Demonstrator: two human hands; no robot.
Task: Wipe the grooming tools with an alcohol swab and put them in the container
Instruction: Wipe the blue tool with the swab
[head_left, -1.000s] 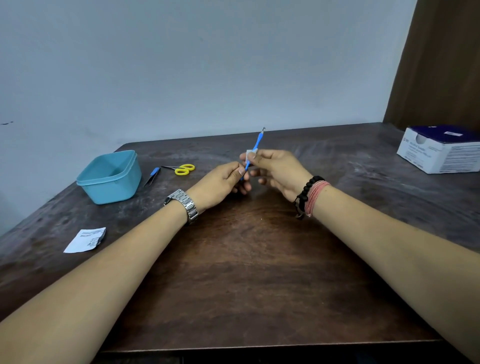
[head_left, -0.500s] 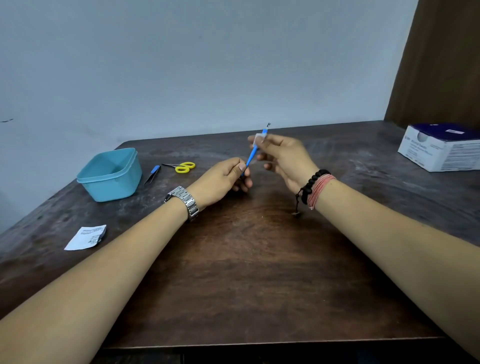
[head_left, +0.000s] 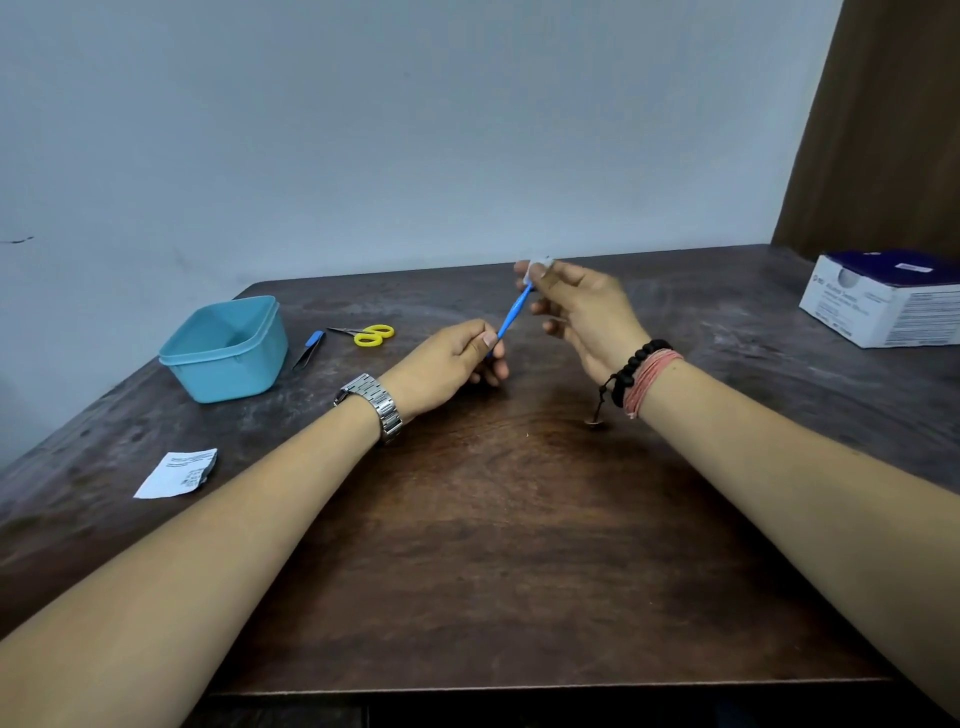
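My left hand (head_left: 447, 364) pinches the lower end of a thin blue-handled grooming tool (head_left: 511, 314), which slants up to the right above the table. My right hand (head_left: 582, 312) pinches a small white alcohol swab (head_left: 537, 267) around the tool's upper tip, which the swab hides. The teal plastic container (head_left: 228, 348) stands open at the left of the table. Beside it lie blue-capped tweezers (head_left: 310, 349) and small scissors with yellow handles (head_left: 370, 334).
A torn white swab wrapper (head_left: 179, 473) lies near the table's left edge. A white and blue box of swabs (head_left: 883, 299) sits at the far right. The dark wooden table (head_left: 493, 545) ends at a grey wall; a brown curtain hangs at right.
My right hand has slid the swab up along the blue tool from mid-handle to its top tip. My left hand has kept its hold on the lower end.
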